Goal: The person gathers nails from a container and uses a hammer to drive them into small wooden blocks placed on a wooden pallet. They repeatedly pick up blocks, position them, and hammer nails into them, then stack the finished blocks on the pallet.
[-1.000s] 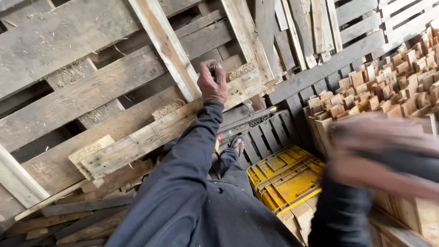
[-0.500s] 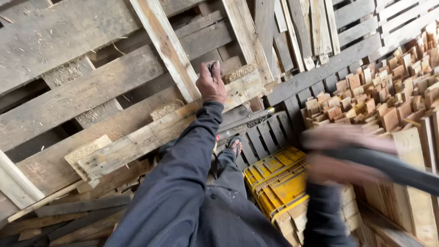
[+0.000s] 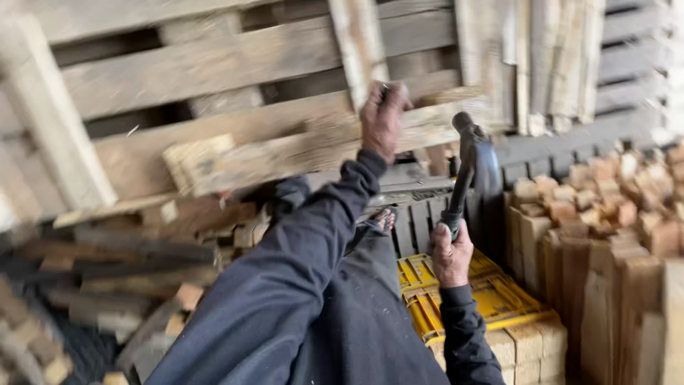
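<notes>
The left hand [image 3: 383, 117] grips the edge of a pallet [image 3: 235, 142] that leans upright at the far left, fingers curled over a weathered board. The right hand [image 3: 452, 255] is clenched round the handle of a dark bar [image 3: 470, 167], whose head rises towards the pallet's right edge; whether it touches the wood is too blurred to tell. By the look of it the step in hand is steadying the pallet while the bar is brought to a board. The next move would seem to call for the bar's head set against a joint and the left hand's firm hold. The pallet is grey, rough, split in places, with nailed blocks. Near right lies a yellow case [image 3: 484, 299], beside stacked wood blocks [image 3: 591, 235]
</notes>
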